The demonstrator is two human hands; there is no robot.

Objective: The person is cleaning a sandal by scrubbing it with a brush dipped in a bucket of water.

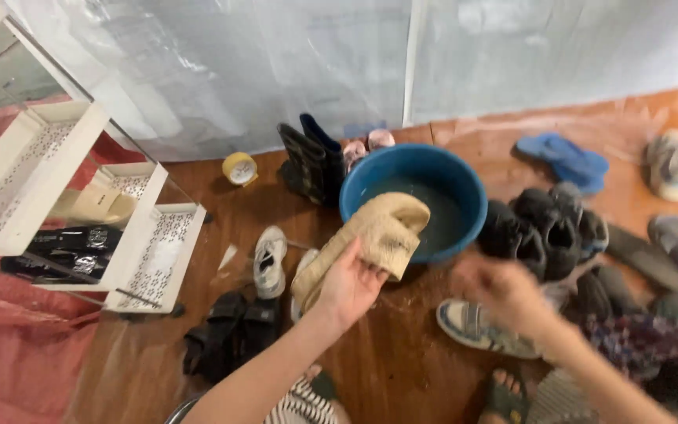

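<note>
- Head view: your left hand grips a tan slide sandal, fingers curled under the sole edge, thumb side up. The sandal sits tilted over the near rim of the blue basin, toe end leaning toward the water inside.
- Head view, handling: keep the grip near the sandal's middle, as it is now; a hold at the heel end would likely let the toe droop and drip over the wooden floor. Judged from the tilt, working right over the basin keeps runoff inside.
- Head view: your right hand is motion-blurred, hovering just right of the basin, above a white-and-blue sneaker. Fingers look loosely spread with nothing in them, but the blur leaves that uncertain.
- Head view, pose: left forearm runs up from bottom centre, wrist bent slightly back. Right forearm enters from the lower right, angled toward the basin.
- Head view, surroundings: dark shoes heaped right of the basin, blue flip-flops beyond, black sandals and a white sneaker at left, a tape roll by the plastic sheet, and a white shoe rack far left.
</note>
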